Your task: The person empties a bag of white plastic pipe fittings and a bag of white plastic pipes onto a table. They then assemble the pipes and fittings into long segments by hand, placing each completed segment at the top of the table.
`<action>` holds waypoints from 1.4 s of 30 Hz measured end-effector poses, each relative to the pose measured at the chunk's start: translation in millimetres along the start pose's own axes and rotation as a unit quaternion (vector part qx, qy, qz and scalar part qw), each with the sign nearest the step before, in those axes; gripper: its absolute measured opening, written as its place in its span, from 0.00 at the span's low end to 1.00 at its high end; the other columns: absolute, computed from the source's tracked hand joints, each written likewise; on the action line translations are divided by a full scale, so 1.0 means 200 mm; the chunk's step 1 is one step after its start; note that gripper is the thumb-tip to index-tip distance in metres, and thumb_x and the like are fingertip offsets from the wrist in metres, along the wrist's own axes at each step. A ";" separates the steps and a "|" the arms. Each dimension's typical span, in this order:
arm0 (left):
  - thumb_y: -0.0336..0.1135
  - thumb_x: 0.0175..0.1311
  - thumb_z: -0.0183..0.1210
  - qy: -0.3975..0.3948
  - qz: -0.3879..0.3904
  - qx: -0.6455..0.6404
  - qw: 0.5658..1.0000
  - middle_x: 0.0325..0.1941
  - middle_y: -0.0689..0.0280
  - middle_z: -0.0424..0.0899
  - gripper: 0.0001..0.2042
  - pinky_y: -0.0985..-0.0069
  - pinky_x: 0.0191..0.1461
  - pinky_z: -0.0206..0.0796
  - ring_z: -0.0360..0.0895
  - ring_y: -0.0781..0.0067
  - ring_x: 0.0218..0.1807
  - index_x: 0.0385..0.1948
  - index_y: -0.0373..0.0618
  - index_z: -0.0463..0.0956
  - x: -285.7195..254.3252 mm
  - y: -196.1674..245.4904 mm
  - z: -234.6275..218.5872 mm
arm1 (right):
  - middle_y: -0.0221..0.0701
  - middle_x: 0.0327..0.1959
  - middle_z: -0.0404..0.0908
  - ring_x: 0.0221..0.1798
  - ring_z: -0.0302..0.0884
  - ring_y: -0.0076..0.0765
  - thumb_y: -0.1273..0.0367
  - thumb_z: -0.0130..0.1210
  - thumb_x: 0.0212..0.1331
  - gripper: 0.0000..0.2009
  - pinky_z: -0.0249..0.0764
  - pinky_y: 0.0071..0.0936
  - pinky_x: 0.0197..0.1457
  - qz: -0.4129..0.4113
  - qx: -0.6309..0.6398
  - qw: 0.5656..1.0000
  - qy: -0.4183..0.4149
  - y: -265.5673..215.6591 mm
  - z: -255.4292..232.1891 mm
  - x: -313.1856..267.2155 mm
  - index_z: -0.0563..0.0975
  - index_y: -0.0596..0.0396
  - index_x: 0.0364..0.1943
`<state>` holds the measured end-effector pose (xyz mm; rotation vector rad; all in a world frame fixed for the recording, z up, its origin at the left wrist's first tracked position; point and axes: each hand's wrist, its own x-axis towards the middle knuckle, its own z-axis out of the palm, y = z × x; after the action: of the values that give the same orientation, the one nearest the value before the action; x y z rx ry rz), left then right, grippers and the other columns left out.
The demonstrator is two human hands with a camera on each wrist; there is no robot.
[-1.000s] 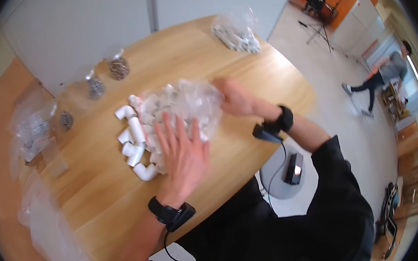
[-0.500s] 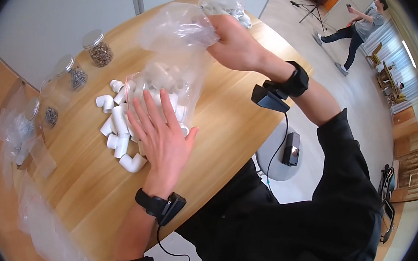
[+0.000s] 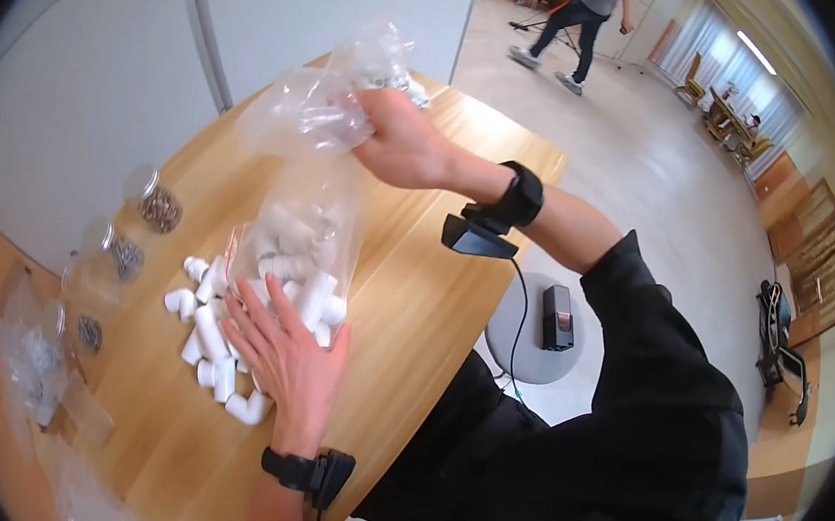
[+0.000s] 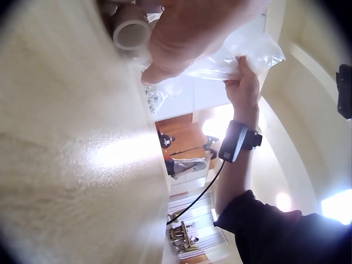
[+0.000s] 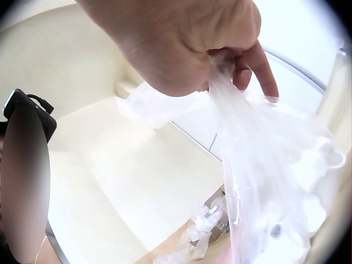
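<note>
White pipe fittings (image 3: 208, 331) lie in a pile on the wooden table (image 3: 411, 296); several spill from the mouth of a clear plastic bag (image 3: 315, 185), and others are still inside it. My right hand (image 3: 401, 141) grips the gathered closed end of the bag and holds it up above the table. In the right wrist view, the bag's film hangs in folds from the curled fingers of that hand (image 5: 181, 44). My left hand (image 3: 286, 358) rests with straight, spread fingers over the fittings and the bag's mouth. Near its thumb, the left wrist view shows one fitting's round opening (image 4: 132, 36).
Jars of small metal parts, such as this jar of brown pieces (image 3: 159, 205), line the table's far left. Another filled bag (image 3: 379, 68) stands behind my right hand. Crumpled plastic (image 3: 30, 363) and an emptied-looking bag (image 3: 110, 511) lie at left. A person (image 3: 594, 2) walks beyond the table.
My right hand has raised the bag's closed end from low beside the pile to above it. Fittings have slid leftward out of the mouth. My left hand stays on the pile; the head view has shifted.
</note>
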<state>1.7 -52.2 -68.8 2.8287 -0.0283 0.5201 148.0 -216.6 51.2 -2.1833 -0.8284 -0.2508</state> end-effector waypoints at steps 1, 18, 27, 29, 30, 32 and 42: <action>0.48 0.41 0.65 -0.002 -0.004 0.006 1.000 0.66 0.41 0.45 0.47 0.48 0.67 0.31 0.40 0.39 0.68 0.62 0.36 0.49 0.00 0.00 0.00 | 0.43 0.28 0.77 0.30 0.70 0.33 0.73 0.45 0.56 0.09 0.67 0.29 0.37 -0.008 0.005 1.000 0.002 0.01 0.00 0.00 0.74 0.62 0.37; 0.48 0.36 0.68 -0.040 -0.007 0.004 0.999 0.66 0.40 0.41 0.53 0.50 0.69 0.25 0.35 0.40 0.69 0.63 0.35 0.43 -0.01 0.00 -0.01 | 0.47 0.25 0.76 0.28 0.72 0.52 0.77 0.45 0.48 0.11 0.68 0.35 0.33 -0.093 -0.025 0.995 -0.009 -0.14 0.03 0.07 0.75 0.61 0.36; 0.49 0.36 0.68 -0.046 -0.008 0.007 0.999 0.66 0.40 0.41 0.53 0.51 0.69 0.25 0.35 0.41 0.69 0.62 0.33 0.43 -0.01 -0.01 -0.02 | 0.47 0.23 0.75 0.26 0.70 0.52 0.75 0.46 0.51 0.10 0.67 0.36 0.31 -0.093 -0.003 0.995 0.040 -0.09 -0.01 0.09 0.75 0.61 0.37; 0.49 0.37 0.68 -0.044 -0.006 0.005 0.999 0.66 0.40 0.41 0.52 0.51 0.69 0.24 0.35 0.42 0.69 0.62 0.33 0.44 -0.01 0.00 -0.02 | 0.47 0.22 0.74 0.25 0.69 0.51 0.71 0.46 0.54 0.09 0.66 0.36 0.29 -0.043 -0.023 0.998 0.035 -0.09 -0.03 0.09 0.74 0.62 0.35; 0.49 0.37 0.68 -0.044 -0.006 0.005 0.999 0.66 0.40 0.41 0.52 0.51 0.69 0.24 0.35 0.42 0.69 0.62 0.33 0.44 -0.01 0.00 -0.02 | 0.47 0.22 0.74 0.25 0.69 0.51 0.71 0.46 0.54 0.09 0.66 0.36 0.29 -0.042 -0.023 0.998 0.035 -0.10 -0.04 0.09 0.74 0.62 0.35; 0.50 0.37 0.67 -0.040 -0.002 0.011 0.999 0.66 0.39 0.42 0.52 0.51 0.69 0.24 0.36 0.41 0.69 0.62 0.33 0.43 -0.01 -0.01 -0.01 | 0.49 0.23 0.74 0.28 0.71 0.55 0.77 0.43 0.45 0.11 0.68 0.39 0.34 -0.022 0.008 1.000 0.019 -0.11 -0.06 0.08 0.74 0.64 0.35; 0.51 0.39 0.66 -0.039 0.007 0.020 0.999 0.65 0.38 0.43 0.50 0.51 0.69 0.24 0.37 0.42 0.69 0.62 0.33 0.45 -0.01 -0.01 -0.01 | 0.49 0.25 0.76 0.30 0.73 0.54 0.76 0.43 0.47 0.12 0.69 0.39 0.36 0.001 0.008 0.999 0.039 -0.09 -0.10 0.07 0.74 0.63 0.35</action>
<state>-0.8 -49.8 -67.9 2.8889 -0.0542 0.4179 148.4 -214.5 81.5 -2.1453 -0.7823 -0.3240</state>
